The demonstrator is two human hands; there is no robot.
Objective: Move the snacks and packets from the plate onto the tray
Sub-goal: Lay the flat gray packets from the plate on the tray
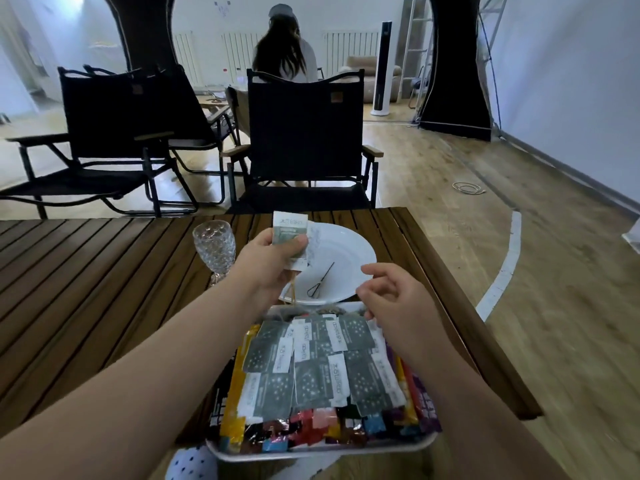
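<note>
Although the tray (311,453) at the near edge of the counter (86,271) was already heaped with grey-and-white sachets (322,368) over a layer of coloured stick packs (313,427), the job was not quite finished. The left hand (273,258) hung above the near-left part of the white plate (346,244), its fingers (263,237) and thumb clamped on a small bunch of green-and-white packets (290,230), with a thin string dangling below. Those packets were clear of the plate but not yet on the tray. The right hand (391,296) hovered over the tray's far edge, its fingers (377,270) loosely curled and apart, holding nothing I could see. Only a thin dark wire piece (320,282) lay on the plate. By my reckoning the task was nearly done: the held bunch remained to be set down, and perhaps the wire.
</note>
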